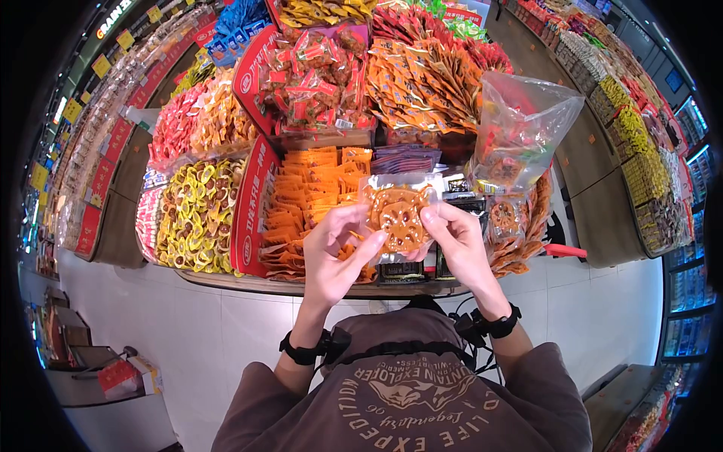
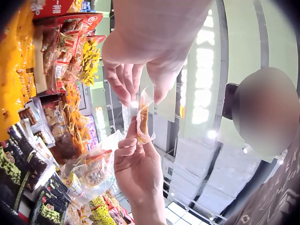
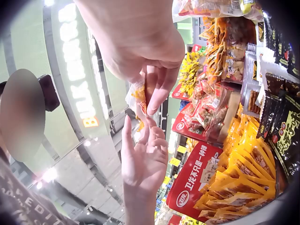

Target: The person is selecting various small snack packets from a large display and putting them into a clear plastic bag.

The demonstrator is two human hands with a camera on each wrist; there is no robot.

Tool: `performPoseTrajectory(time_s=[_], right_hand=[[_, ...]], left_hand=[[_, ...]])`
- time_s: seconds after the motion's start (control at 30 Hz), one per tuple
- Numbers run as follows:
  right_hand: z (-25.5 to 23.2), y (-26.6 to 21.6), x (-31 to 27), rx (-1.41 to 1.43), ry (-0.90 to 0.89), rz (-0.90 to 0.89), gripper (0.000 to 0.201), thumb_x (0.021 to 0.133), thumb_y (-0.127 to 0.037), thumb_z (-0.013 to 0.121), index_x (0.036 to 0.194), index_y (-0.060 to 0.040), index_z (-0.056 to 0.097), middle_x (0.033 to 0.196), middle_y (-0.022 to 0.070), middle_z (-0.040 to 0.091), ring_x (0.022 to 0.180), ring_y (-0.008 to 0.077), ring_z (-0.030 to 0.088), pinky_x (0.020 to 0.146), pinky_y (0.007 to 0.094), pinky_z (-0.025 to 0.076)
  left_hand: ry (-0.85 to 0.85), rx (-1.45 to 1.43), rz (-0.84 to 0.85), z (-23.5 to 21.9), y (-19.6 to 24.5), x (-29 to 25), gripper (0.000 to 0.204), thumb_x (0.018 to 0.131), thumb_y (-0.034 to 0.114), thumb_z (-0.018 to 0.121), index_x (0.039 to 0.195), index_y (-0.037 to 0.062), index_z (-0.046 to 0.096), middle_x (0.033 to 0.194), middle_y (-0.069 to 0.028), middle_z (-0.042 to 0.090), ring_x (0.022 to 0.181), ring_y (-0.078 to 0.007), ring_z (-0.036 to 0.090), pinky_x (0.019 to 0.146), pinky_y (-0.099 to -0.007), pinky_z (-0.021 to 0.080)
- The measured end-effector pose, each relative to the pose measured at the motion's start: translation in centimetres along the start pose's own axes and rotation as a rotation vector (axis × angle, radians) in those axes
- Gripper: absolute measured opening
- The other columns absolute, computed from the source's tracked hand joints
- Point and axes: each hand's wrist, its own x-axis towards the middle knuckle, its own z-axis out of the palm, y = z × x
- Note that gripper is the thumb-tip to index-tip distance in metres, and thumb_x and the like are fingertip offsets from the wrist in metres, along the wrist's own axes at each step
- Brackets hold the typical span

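Note:
A clear packet of lotus root slices (image 1: 399, 218), orange-brown with round holes, is held up over the front of the snack display. My right hand (image 1: 459, 241) pinches it at its right side, thumb across the front; the right wrist view shows the packet (image 3: 138, 101) edge-on in those fingers. At the packet's left edge is my left hand (image 1: 339, 248), its thumb tip overlapping the lower corner. In the left wrist view, the left hand (image 2: 145, 56) has a wide gap between thumb and fingers, around the packet's upper end (image 2: 146, 96).
A clear plastic bag (image 1: 523, 120) with packets inside stands at the display's right. Orange packets (image 1: 309, 196) fill a bin beside a red divider (image 1: 252, 203). Black packets (image 1: 403, 273) lie under my hands. Shelves of goods (image 1: 633, 151) line both sides.

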Motion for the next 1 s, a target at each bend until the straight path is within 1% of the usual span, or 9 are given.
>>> performPoseTrajectory(time_s=[0.1,0.3,0.43,0.57,0.63,0.7,0.83,0.9,1.0], right_hand=[[0.6,0.0,0.0,-0.072,-0.016,-0.017,0.024,0.101,-0.018,0.056,0.106,0.0031,0.064,0.077,0.006,0.069,0.065,0.0106,0.067,0.057,0.0246,0.054],[0.3,-0.3,0.1,-0.015,0.012,0.009,0.023,0.099,-0.016,0.059,0.114,0.0014,0.061,0.08,0.0047,0.068,0.068,0.01,0.067,0.057,0.0241,0.054],[0.3,-0.3,-0.4,-0.053,-0.002,0.036,0.028,0.097,-0.015,0.062,0.121,-0.0001,0.056,0.083,0.0056,0.069,0.071,0.0116,0.068,0.057,0.0242,0.054],[0.5,-0.6,-0.5,-0.065,-0.021,0.073,0.037,0.091,-0.017,0.071,0.121,-0.0003,0.056,0.083,0.0048,0.068,0.072,0.0095,0.065,0.059,0.024,0.054],[0.3,-0.2,-0.4,-0.081,-0.039,0.094,0.043,0.088,-0.018,0.075,0.122,-0.0005,0.054,0.083,0.0041,0.068,0.073,0.0084,0.064,0.06,0.0241,0.055],[0.4,0.3,-0.3,-0.124,-0.056,-0.007,0.046,0.086,-0.016,0.077,0.122,-0.0006,0.053,0.083,0.0041,0.068,0.072,0.0086,0.064,0.06,0.0241,0.055],[0.4,0.6,0.2,-0.185,-0.05,-0.039,0.044,0.087,-0.013,0.075,0.123,-0.0009,0.052,0.084,0.0044,0.069,0.072,0.0089,0.065,0.059,0.0243,0.055],[0.7,0.2,0.4,-0.015,0.017,0.012,0.04,0.091,-0.009,0.07,0.124,-0.001,0.051,0.085,0.0045,0.069,0.073,0.0095,0.066,0.059,0.0241,0.054],[0.5,-0.4,0.8,0.022,0.027,0.016,0.036,0.095,-0.009,0.063,0.128,0.0,0.05,0.088,0.0056,0.069,0.072,0.0109,0.066,0.058,0.0244,0.054]], left_hand=[[-0.183,0.004,-0.08,0.1,-0.1,0.1,0.027,0.088,0.0,0.069,0.113,-0.0052,0.059,0.098,-0.0076,0.069,0.085,-0.0083,0.063,0.073,-0.024,0.05],[-0.079,-0.055,-0.114,0.6,-0.6,0.2,0.026,0.089,0.002,0.07,0.112,-0.005,0.061,0.097,-0.0066,0.071,0.085,-0.0077,0.064,0.074,-0.0244,0.051],[-0.124,-0.039,-0.149,0.3,-0.5,0.5,0.028,0.089,0.003,0.07,0.115,-0.0042,0.061,0.098,-0.0064,0.07,0.082,-0.0074,0.063,0.073,-0.0236,0.051],[-0.125,-0.045,-0.107,0.6,-0.7,0.7,0.029,0.089,0.002,0.069,0.116,-0.0043,0.06,0.098,-0.0066,0.07,0.08,-0.007,0.063,0.07,-0.023,0.051],[-0.046,-0.073,-0.088,0.8,-0.6,0.8,0.031,0.089,0.0,0.069,0.119,-0.0046,0.059,0.098,-0.0071,0.07,0.079,-0.0069,0.063,0.068,-0.023,0.051],[-0.018,-0.095,-0.086,0.8,-0.4,1.0,0.034,0.09,0.0,0.068,0.121,-0.0051,0.057,0.097,-0.0077,0.07,0.08,-0.0077,0.064,0.067,-0.0231,0.052],[-0.062,-0.063,-0.102,0.2,-0.9,1.0,0.037,0.091,0.0,0.067,0.125,-0.0063,0.055,0.098,-0.009,0.07,0.077,-0.0102,0.066,0.067,-0.0243,0.054],[-0.117,-0.105,-0.102,0.1,-0.7,0.9,0.036,0.092,0.0,0.064,0.126,-0.007,0.054,0.1,-0.0097,0.07,0.078,-0.0113,0.067,0.067,-0.0252,0.055],[-0.109,-0.109,-0.126,0.1,-0.5,0.8,0.033,0.093,-0.001,0.063,0.124,-0.0076,0.055,0.1,-0.0105,0.07,0.081,-0.0133,0.069,0.067,-0.0253,0.056]])
